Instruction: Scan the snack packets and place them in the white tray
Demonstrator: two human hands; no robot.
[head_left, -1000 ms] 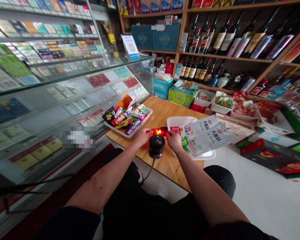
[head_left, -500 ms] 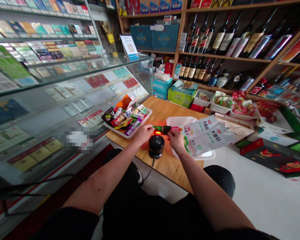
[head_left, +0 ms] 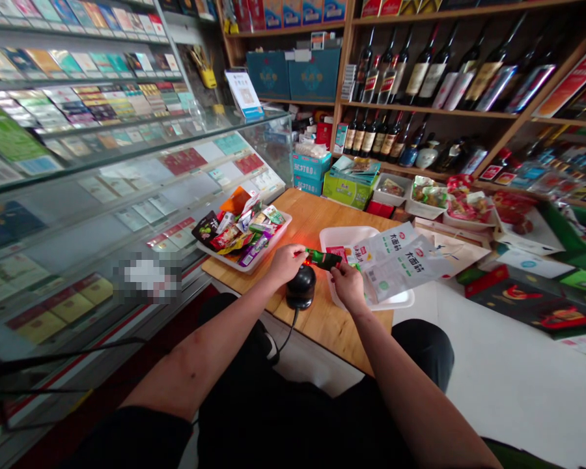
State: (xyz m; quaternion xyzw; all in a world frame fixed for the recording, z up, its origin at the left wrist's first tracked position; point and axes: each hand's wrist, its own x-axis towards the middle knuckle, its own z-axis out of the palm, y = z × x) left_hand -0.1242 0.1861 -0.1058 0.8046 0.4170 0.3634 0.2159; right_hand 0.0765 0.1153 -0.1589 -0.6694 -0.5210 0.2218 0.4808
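Note:
Between my two hands a small green and black snack packet (head_left: 323,258) is stretched out. My left hand (head_left: 290,262) pinches its left end, and my right hand (head_left: 348,281) grips its right end. Just below the packet stands a black barcode scanner (head_left: 301,286) with a cable, giving off a red glow near my left fingers. To the right, a white tray (head_left: 406,300) holds clear-and-white snack bags (head_left: 395,260) and a red packet (head_left: 339,252). On the left, another white tray (head_left: 273,242) is heaped with colourful snack packets (head_left: 244,228).
The wooden table (head_left: 300,212) carries both trays and the scanner. A glass display case (head_left: 141,176) full of cigarette packs runs along the left. Shelves of bottles (head_left: 424,71) stand behind, with boxes and snack tubs (head_left: 422,205) below them. Black boxes (head_left: 522,296) lie at right.
The packet has shifted slightly right and tilted, its right end lower, moving off the middle of the scanner. Both hands still hold it. The view has turned a little.

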